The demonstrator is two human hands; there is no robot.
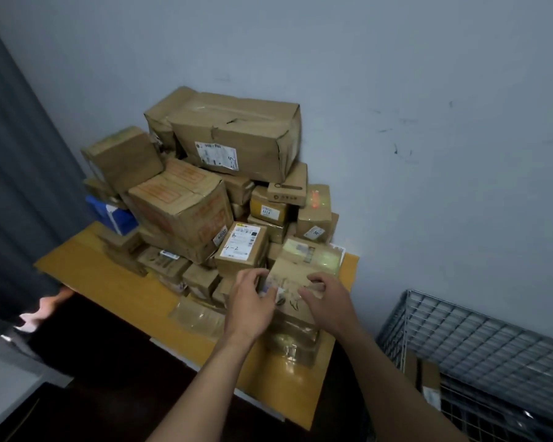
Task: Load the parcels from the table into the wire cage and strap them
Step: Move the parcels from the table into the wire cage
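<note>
Grip: the left hand (249,303) and the right hand (329,298) both curl their fingers over the top of the front box (296,275), left at its left edge, right at its right; the picture is blurred there.
Front box: brown cardboard, on top of a taped box (296,342) at the table's near right corner.
Cage (479,333): wire, low at the right beside the table, with a cardboard carton (430,382) inside.
Table (115,282): yellow top, a flat clear-wrapped packet (198,315) just left of the hands.
Pile (179,212): many brown parcels heaped behind, a long box (237,135) on top.
Behind: grey wall (428,122), dark curtain (20,186) at the left.
</note>
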